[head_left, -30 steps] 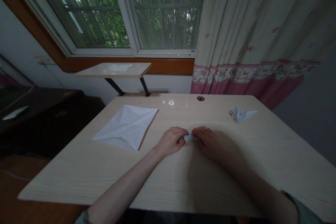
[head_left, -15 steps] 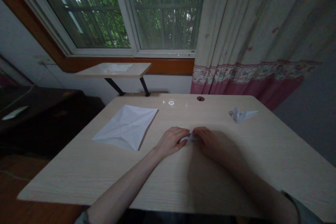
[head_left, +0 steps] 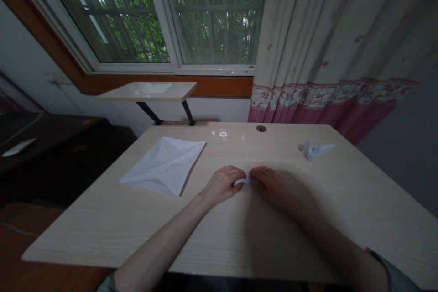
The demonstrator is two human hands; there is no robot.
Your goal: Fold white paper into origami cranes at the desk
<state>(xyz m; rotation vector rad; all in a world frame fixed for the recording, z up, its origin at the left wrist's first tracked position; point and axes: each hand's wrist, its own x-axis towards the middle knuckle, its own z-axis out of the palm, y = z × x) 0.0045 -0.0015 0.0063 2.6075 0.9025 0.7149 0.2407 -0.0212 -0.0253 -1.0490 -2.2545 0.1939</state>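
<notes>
Between my two hands, at the middle of the desk, is a small folded piece of white paper (head_left: pixel 251 181). My left hand (head_left: pixel 224 183) grips its left end, fingers curled on top and thumb at the near side. On the right end, my right hand (head_left: pixel 272 185) is closed with its fingers bent over the paper. Most of the paper is hidden under the fingers. A creased white paper square (head_left: pixel 166 164) lies spread out to the left. Over to the right sits a folded paper crane (head_left: pixel 315 149), its details too small to make out.
The pale wooden desk (head_left: pixel 205 242) has a round cable hole (head_left: pixel 261 128) at its back edge. A raised shelf (head_left: pixel 171 93) on black legs stands at the back left, with white paper (head_left: pixel 156 88) on it. A curtain (head_left: pixel 308 96) hangs behind the desk.
My right fingers have shifted slightly left, closer to my left fingers. Both hands stay on the folded paper, and the other things have not moved.
</notes>
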